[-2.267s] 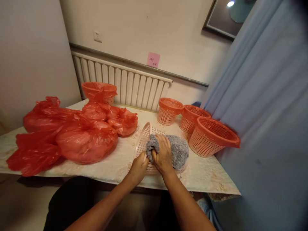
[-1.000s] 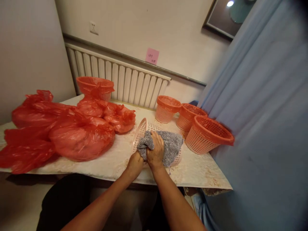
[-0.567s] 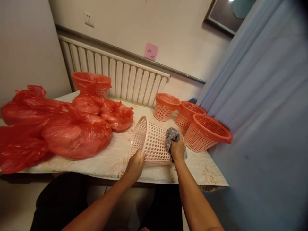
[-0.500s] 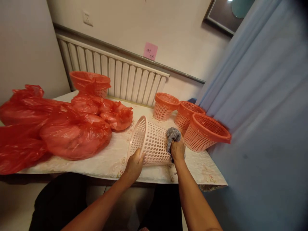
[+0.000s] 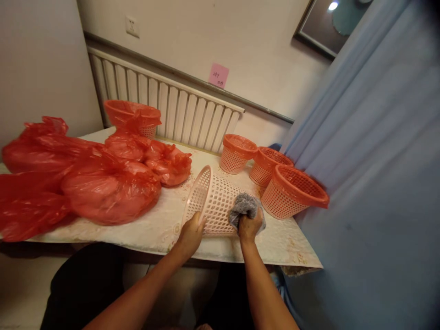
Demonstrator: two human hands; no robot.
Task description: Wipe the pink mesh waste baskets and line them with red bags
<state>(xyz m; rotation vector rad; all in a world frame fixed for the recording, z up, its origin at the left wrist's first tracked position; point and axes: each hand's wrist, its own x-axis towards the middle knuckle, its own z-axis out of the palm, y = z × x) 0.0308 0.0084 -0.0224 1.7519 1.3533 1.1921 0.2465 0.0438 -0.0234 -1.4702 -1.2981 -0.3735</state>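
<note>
A pale pink perforated wastebasket [image 5: 220,201] lies on its side on the table, its mouth facing left. My left hand [image 5: 191,233] grips the rim at the near side, thumb outside. In my right hand [image 5: 250,225] is a bunched grey cloth [image 5: 244,207], pressed against the basket's side close to its base. The fingers of that hand are partly hidden by the cloth.
Three wastebaskets lined with red bags [image 5: 239,153] stand at the right, beside a blue curtain [image 5: 371,183]. Filled red plastic bags [image 5: 110,192] cover the table's left, with another lined basket [image 5: 132,112] behind. A radiator [image 5: 172,107] runs along the wall.
My right hand and the grey cloth have moved a little left over the basket's side, toward me. My left hand keeps its hold on the rim.
</note>
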